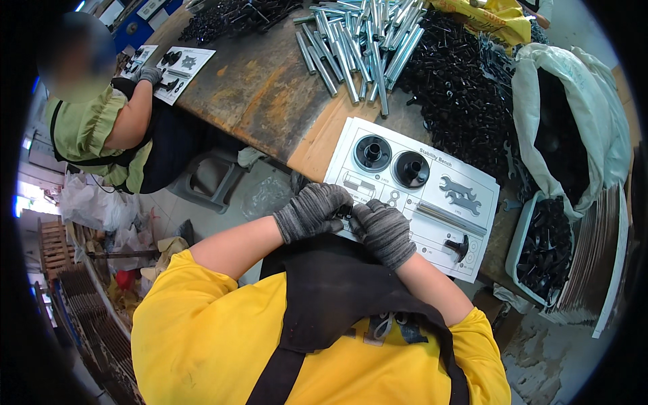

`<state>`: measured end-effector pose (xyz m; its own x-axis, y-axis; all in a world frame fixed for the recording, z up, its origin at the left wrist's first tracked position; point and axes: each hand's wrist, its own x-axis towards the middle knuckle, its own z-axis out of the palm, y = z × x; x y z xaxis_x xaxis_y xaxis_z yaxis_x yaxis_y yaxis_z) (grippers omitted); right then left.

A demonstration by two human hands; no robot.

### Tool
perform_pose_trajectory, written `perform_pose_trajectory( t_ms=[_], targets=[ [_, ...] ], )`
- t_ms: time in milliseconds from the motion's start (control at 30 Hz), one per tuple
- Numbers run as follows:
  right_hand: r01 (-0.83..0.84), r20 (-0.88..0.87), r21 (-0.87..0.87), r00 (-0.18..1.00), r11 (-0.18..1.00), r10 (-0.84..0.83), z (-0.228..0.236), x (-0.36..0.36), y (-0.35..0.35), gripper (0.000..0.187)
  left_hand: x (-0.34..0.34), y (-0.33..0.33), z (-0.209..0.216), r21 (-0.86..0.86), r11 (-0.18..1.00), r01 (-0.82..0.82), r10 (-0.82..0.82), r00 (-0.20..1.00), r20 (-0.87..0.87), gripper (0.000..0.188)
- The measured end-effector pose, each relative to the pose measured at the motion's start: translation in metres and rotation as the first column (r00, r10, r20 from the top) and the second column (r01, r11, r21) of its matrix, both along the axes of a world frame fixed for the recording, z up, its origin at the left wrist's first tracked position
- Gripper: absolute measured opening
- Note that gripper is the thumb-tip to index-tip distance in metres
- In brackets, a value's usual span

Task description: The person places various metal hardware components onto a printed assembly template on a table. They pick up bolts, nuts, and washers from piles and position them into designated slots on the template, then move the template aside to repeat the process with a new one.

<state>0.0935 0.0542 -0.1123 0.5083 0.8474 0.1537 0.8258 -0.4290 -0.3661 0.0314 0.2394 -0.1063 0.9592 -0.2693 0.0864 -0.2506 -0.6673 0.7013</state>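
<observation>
Both my hands wear grey knit gloves and meet at the lower left edge of a white card (pixel 342 145). My left hand (pixel 314 210) is closed round small black pieces (pixel 345 212) at its fingertips, their kind partly hidden. Against them my right hand (pixel 385 231) curls its fingers; what it grips is covered by the glove. On the card lie two round black discs (pixel 372 152) with raised hubs, two grey open-end wrenches (pixel 460 196), a silver tube (pixel 451 219) and a black T-shaped knob (pixel 457 248). Printed outlines show between them.
Silver tubes (pixel 364 50) lie heaped beyond the card, beside a large pile of black bolts (pixel 459 101). At right stand a white sack (pixel 540 81), a bin of black parts (pixel 545 250) and stacked cardboard (pixel 587 277). A co-worker (pixel 94 128) works at far left, near a grey stool (pixel 214 182).
</observation>
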Motion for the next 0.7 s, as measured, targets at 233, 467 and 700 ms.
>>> perform_pose_trajectory(
  t_ms=[233, 467, 700],
  targets=[
    [-0.026, -0.022, 0.042, 0.999, 0.999, 0.027, 0.001, 0.001, -0.002, 0.016, -0.003, -0.003, -0.001, 0.048, 0.997, -0.052, 0.050, 0.997, 0.060, 0.037],
    [-0.022, -0.011, 0.034, 1.000, 0.999, 0.022, 0.004, 0.002, -0.005, 0.014, -0.005, -0.004, -0.011, 0.024, 0.995, -0.100, 0.094, 0.978, 0.187, 0.035],
    [-0.089, -0.118, -0.024, 0.989, 0.996, 0.086, 0.011, 0.008, -0.009, 0.021, -0.002, -0.008, -0.004, 0.053, 0.991, -0.122, 0.114, 0.985, 0.132, 0.035]
  ],
)
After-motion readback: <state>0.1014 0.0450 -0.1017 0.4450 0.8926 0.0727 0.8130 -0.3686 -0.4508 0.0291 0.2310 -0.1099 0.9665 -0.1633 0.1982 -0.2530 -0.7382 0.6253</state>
